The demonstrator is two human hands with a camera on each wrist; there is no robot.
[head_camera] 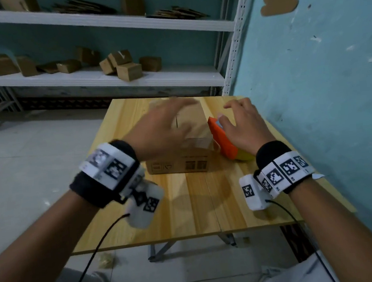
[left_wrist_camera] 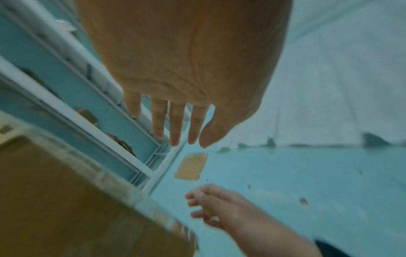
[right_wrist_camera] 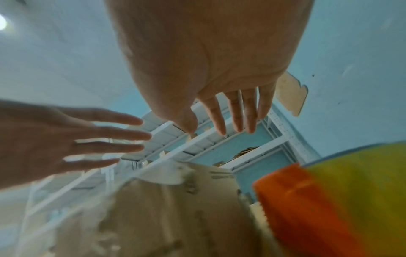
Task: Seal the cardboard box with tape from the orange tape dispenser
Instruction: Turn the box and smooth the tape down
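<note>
Both hands are above the work with straight, spread fingers and hold nothing. Left hand [head_camera: 157, 132] hovers over the top of the cardboard box [head_camera: 182, 161], blurred, and I cannot tell if it touches the flaps. Right hand [head_camera: 244, 125] is over the orange tape dispenser [head_camera: 223, 140], near it but not gripping it.

The box sits in the middle of the tabletop [head_camera: 197, 206], closer to the far edge. A strip of clear tape seems to lie already on its near top edge. The dispenser stands just beside the right side of the box, perhaps touching it, toward the right edge of the tabletop.

Several things could go wrong, in my judgement. If the left hand does not press the flaps flat, the tape may bridge a gap and seal badly. The box looks light, so a pull of tape could drag it. A hurried grasp could knock the dispenser toward the right edge. Its toothed blade, seen in the right wrist view, may scratch fingers.

Behind the table stands a white shelf [head_camera: 109, 80] with small boxes, against a blue wall [head_camera: 319, 63].
</note>
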